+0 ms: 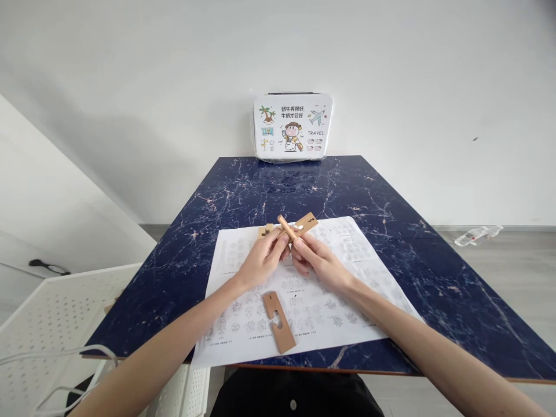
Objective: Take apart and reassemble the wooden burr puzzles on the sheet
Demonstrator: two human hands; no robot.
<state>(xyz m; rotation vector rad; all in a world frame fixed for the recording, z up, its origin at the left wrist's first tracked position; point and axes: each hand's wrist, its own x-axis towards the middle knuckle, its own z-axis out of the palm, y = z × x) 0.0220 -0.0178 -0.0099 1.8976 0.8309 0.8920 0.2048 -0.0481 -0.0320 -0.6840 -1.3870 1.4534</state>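
Note:
Over the printed sheet (369, 260), both hands are closed on flat wooden puzzle pieces that cross each other. One notched puzzle piece (310, 219) has a dark mark like a 3 near its far end. The other puzzle piece (286, 226) is seen edge-on and lies across it. My left hand (263, 259) pinches the crossing from the left, and my right hand (320, 259) grips it from the right. Fingers hide where the pieces meet. Nearer to me, a third puzzle piece (284, 337), marked like a 1 and with a cutout, lies flat on the sheet.
Behind my left hand, a small light wooden block (262, 232) sits at the sheet's far edge. A white printed case (299, 136) stands at the back of the blue marbled table (243, 185). White perforated furniture (47, 313) and a cable (56, 351) are on the left.

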